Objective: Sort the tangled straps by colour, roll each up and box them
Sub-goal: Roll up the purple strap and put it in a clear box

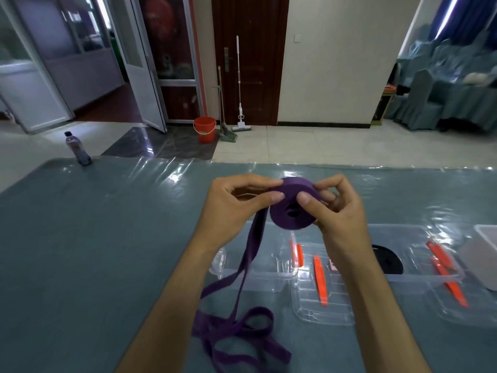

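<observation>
A half-wound roll of purple strap (291, 211) is held up above the table between both hands. My left hand (234, 208) pinches the strap where it feeds onto the roll's left side. My right hand (336, 208) grips the roll from the right, thumb on its face. The loose purple tail (242, 329) hangs down and lies tangled on the table near the front edge. A rolled black strap (387, 261) sits in a clear plastic box (419, 281) behind my right forearm.
Another clear box (255, 273) and a clear lid (320, 316) with orange clips (320, 281) lie under my hands. A white container (486, 238) stands at the right edge. A purple bottle (78, 148) stands at the table's far left corner. The table has a shiny teal cover.
</observation>
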